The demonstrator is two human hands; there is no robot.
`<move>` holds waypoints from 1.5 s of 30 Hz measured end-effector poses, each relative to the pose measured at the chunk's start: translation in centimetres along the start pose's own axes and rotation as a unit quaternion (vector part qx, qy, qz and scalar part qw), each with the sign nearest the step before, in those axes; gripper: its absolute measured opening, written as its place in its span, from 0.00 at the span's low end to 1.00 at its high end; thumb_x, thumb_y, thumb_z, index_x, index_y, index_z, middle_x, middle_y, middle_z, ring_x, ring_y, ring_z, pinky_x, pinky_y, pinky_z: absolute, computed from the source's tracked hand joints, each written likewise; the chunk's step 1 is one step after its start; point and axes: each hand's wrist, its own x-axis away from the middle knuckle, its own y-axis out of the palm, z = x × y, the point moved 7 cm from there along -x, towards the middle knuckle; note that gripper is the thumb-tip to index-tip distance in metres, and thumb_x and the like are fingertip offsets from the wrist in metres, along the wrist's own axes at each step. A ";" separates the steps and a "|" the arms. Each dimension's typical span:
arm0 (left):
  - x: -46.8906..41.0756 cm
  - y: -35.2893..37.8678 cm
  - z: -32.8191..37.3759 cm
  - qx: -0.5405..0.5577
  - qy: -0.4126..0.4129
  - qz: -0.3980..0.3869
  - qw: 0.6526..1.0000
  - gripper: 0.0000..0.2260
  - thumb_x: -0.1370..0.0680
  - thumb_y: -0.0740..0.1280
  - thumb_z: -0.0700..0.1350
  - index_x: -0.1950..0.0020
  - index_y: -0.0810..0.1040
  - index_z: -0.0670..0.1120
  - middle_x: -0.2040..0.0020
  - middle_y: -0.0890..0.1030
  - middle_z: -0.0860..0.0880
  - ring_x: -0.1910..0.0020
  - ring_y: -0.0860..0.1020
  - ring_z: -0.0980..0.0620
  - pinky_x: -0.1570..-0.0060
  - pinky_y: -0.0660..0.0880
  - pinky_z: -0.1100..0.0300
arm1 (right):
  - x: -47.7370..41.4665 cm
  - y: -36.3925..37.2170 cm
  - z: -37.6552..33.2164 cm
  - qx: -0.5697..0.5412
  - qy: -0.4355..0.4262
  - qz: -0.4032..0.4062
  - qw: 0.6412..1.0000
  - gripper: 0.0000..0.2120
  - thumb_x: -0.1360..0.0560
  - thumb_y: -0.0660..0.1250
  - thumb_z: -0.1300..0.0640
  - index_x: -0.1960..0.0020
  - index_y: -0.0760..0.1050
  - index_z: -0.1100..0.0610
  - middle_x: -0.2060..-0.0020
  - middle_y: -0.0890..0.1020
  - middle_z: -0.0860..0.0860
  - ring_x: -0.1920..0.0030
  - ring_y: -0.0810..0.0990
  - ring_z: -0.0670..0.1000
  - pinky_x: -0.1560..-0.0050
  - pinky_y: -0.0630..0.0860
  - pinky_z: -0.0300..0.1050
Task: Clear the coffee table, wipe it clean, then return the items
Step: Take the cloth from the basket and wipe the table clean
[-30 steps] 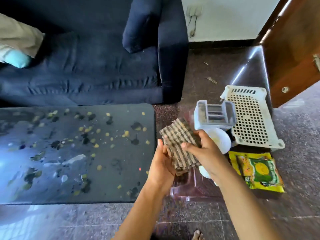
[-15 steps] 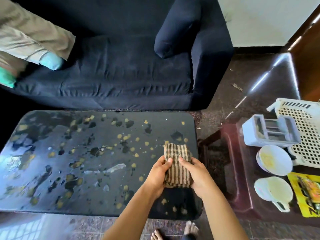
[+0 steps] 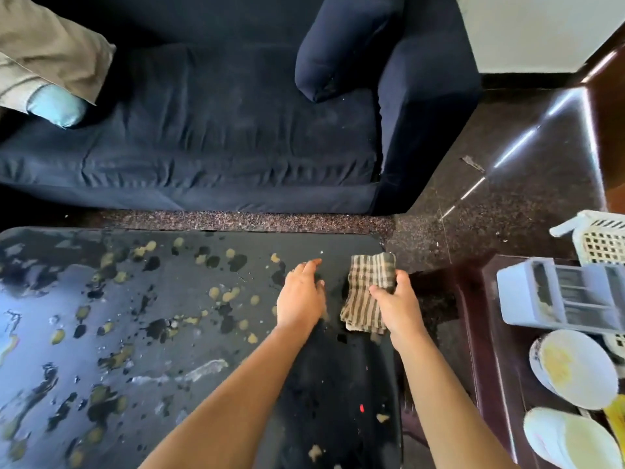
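The dark glossy coffee table (image 3: 101, 333) is spattered with yellowish spots and smears. A folded brown-and-cream striped cloth (image 3: 367, 286) lies near the table's far right corner. My right hand (image 3: 395, 306) grips the cloth's right edge, thumb on top and fingers curled round it. My left hand (image 3: 301, 296) rests flat on the tabletop just left of the cloth, fingers straight, apart from it.
A dark blue sofa (image 3: 220, 130) with cushions runs behind the table. On a reddish-brown side table (image 3: 480, 350) at right stand a grey organiser (image 3: 558, 296), two white bowls (image 3: 575, 367) and a white basket (image 3: 602, 235).
Both hands carried the cloth from over the side table onto the coffee table. The left hand has let go and now lies flat beside it; the right still holds it.
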 end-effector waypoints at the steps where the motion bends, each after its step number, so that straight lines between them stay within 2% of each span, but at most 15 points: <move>1: -1.4 0.3 -0.1 -0.067 0.022 -0.021 0.997 0.23 0.20 0.58 0.40 0.25 0.62 0.48 0.26 0.65 0.50 0.26 0.60 0.49 0.29 0.61 0.55 | -1.1 -0.1 -0.5 0.017 -0.005 0.000 1.000 0.25 0.21 0.63 0.58 0.27 0.60 0.54 0.43 0.75 0.50 0.45 0.76 0.54 0.45 0.72 0.51; 4: -4.4 0.8 -0.8 -0.228 0.047 -0.072 0.970 0.27 0.19 0.56 0.39 0.21 0.51 0.47 0.21 0.50 0.50 0.22 0.46 0.49 0.25 0.48 0.51 | -4.0 0.4 -1.8 0.047 -0.020 -0.010 0.999 0.27 0.21 0.62 0.58 0.25 0.57 0.54 0.42 0.73 0.51 0.46 0.72 0.52 0.47 0.68 0.46; 8: -5.7 1.9 -1.7 -0.288 0.026 -0.125 0.949 0.27 0.17 0.53 0.46 0.21 0.44 0.46 0.21 0.43 0.49 0.22 0.42 0.48 0.25 0.44 0.50 | -6.4 1.6 -1.9 0.155 -0.038 0.002 0.987 0.28 0.21 0.62 0.53 0.24 0.55 0.53 0.34 0.72 0.56 0.38 0.74 0.57 0.40 0.72 0.52; 10: -5.7 2.6 -2.0 -0.290 0.021 -0.140 0.947 0.28 0.17 0.53 0.46 0.21 0.42 0.46 0.21 0.42 0.49 0.22 0.42 0.48 0.25 0.45 0.50 | -6.4 1.9 -2.0 0.335 -0.092 0.045 0.937 0.30 0.22 0.63 0.49 0.25 0.57 0.56 0.30 0.67 0.58 0.33 0.68 0.59 0.39 0.70 0.54; 12: -5.4 3.1 -2.2 -0.277 0.015 -0.142 0.950 0.29 0.17 0.54 0.46 0.22 0.40 0.46 0.21 0.41 0.49 0.22 0.41 0.48 0.25 0.45 0.50 | -5.8 2.0 -2.2 0.435 -0.153 0.099 0.882 0.34 0.24 0.66 0.46 0.25 0.57 0.58 0.26 0.61 0.58 0.29 0.63 0.59 0.37 0.68 0.57; 14: -5.3 3.3 -2.4 -0.262 0.014 -0.140 0.955 0.30 0.17 0.55 0.46 0.22 0.39 0.46 0.21 0.40 0.50 0.22 0.41 0.48 0.25 0.45 0.50 | -5.6 2.5 -1.9 0.446 -0.223 0.111 0.860 0.36 0.25 0.66 0.46 0.24 0.57 0.58 0.24 0.57 0.58 0.26 0.59 0.59 0.32 0.63 0.61; 17: -5.3 3.6 -2.6 -0.248 0.013 -0.142 0.958 0.31 0.17 0.55 0.46 0.22 0.38 0.46 0.21 0.38 0.50 0.23 0.40 0.48 0.24 0.46 0.50 | -6.7 5.2 -1.0 0.507 -0.284 0.035 0.813 0.34 0.22 0.58 0.42 0.23 0.52 0.56 0.23 0.52 0.54 0.23 0.50 0.55 0.28 0.51 0.62; 22: -5.3 4.0 -3.0 -0.248 0.014 -0.154 0.956 0.30 0.17 0.54 0.46 0.22 0.37 0.46 0.22 0.37 0.49 0.23 0.39 0.48 0.25 0.45 0.50 | -7.6 7.8 -0.1 0.512 -0.251 0.050 0.820 0.32 0.22 0.48 0.40 0.24 0.58 0.56 0.25 0.60 0.54 0.25 0.58 0.54 0.30 0.56 0.62; 26: -5.5 3.9 -3.0 -0.263 0.012 -0.178 0.948 0.30 0.17 0.53 0.46 0.23 0.35 0.45 0.22 0.35 0.48 0.23 0.37 0.48 0.24 0.44 0.51 | -6.4 6.8 0.9 0.548 -0.353 0.000 0.758 0.29 0.22 0.47 0.43 0.23 0.54 0.51 0.24 0.59 0.48 0.24 0.55 0.49 0.28 0.57 0.60; 28: -5.6 4.0 -3.1 -0.272 0.011 -0.191 0.943 0.31 0.16 0.52 0.47 0.23 0.34 0.45 0.23 0.33 0.48 0.23 0.36 0.48 0.25 0.43 0.51 | -7.4 5.1 1.0 0.548 -0.326 0.025 0.770 0.28 0.22 0.48 0.45 0.23 0.53 0.51 0.24 0.58 0.47 0.24 0.55 0.49 0.29 0.58 0.61; 31: -5.6 4.2 -3.2 -0.285 0.006 -0.203 0.937 0.31 0.16 0.52 0.48 0.24 0.33 0.46 0.23 0.32 0.49 0.24 0.36 0.49 0.25 0.43 0.51 | -10.0 4.8 -0.2 0.511 -0.243 0.107 0.817 0.29 0.20 0.50 0.45 0.22 0.50 0.52 0.23 0.56 0.50 0.23 0.52 0.53 0.28 0.54 0.61; 33: -5.8 4.2 -3.3 -0.295 0.006 -0.205 0.933 0.31 0.16 0.52 0.49 0.24 0.32 0.46 0.23 0.32 0.49 0.24 0.36 0.49 0.25 0.43 0.51 | -10.2 6.6 -1.1 0.498 -0.241 0.114 0.825 0.29 0.20 0.50 0.44 0.22 0.50 0.53 0.23 0.55 0.51 0.23 0.52 0.54 0.27 0.50 0.60; 37: -5.7 4.1 -3.2 -0.293 0.001 -0.204 0.934 0.31 0.16 0.52 0.49 0.23 0.33 0.46 0.23 0.32 0.50 0.24 0.36 0.50 0.25 0.42 0.51 | -7.0 8.0 0.4 0.527 -0.370 0.003 0.765 0.28 0.21 0.48 0.45 0.22 0.53 0.51 0.24 0.57 0.48 0.23 0.52 0.50 0.27 0.58 0.59; 39: -5.7 4.0 -3.3 -0.289 -0.003 -0.208 0.934 0.31 0.16 0.52 0.49 0.24 0.32 0.46 0.23 0.32 0.50 0.24 0.35 0.50 0.25 0.42 0.50 | -6.1 6.3 1.7 0.529 -0.389 -0.020 0.754 0.27 0.21 0.50 0.45 0.23 0.55 0.50 0.24 0.59 0.47 0.24 0.53 0.48 0.29 0.62 0.59; 45: -5.8 4.2 -3.4 -0.297 -0.006 -0.209 0.932 0.31 0.16 0.51 0.50 0.24 0.31 0.47 0.24 0.31 0.51 0.24 0.35 0.51 0.25 0.41 0.50 | -10.0 6.7 -1.0 0.493 -0.258 0.109 0.824 0.29 0.21 0.48 0.45 0.23 0.54 0.52 0.24 0.58 0.50 0.24 0.55 0.53 0.28 0.54 0.59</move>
